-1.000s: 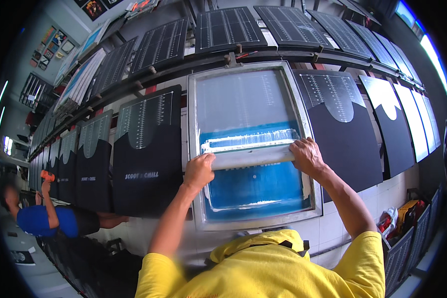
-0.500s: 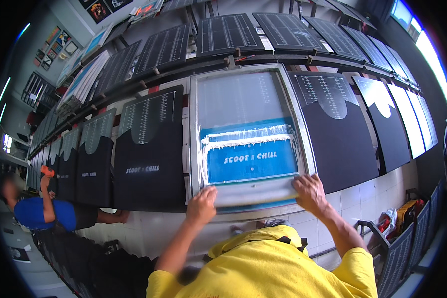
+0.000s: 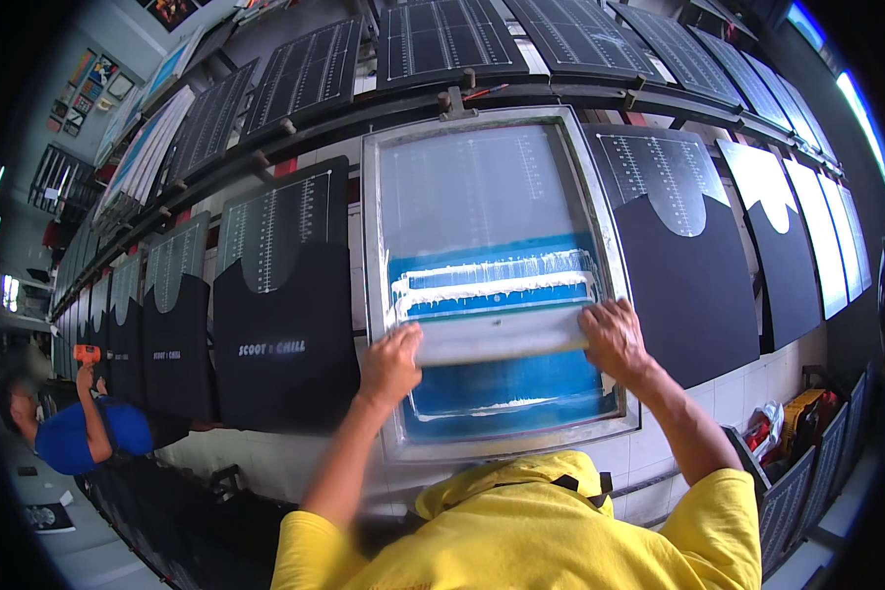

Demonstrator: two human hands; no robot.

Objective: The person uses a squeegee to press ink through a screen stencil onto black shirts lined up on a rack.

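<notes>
Two rows of dark boards (image 3: 452, 44) curve across the view, and black cloth (image 3: 693, 295) covers parts of the nearer ones. Between two of those draped boards lies a metal-framed screen (image 3: 374, 187), its long axis running away from the person (image 3: 560, 536), with blue over the nearer part of its mesh (image 3: 506, 383). A pale squeegee (image 3: 501, 336) spans that blue part — long axis left to right, right end slightly farther off, thin greenish edge facing away from the person. The left hand (image 3: 390, 364) is closed around its left end, the right hand (image 3: 616, 341) around its right. Just beyond the squeegee lies a ragged ridge of white ink (image 3: 492, 288). The step in hand looks like a squeegee stroke over the mesh; the next move seems to call for even pressure at both ends — keeping the bar level.
</notes>
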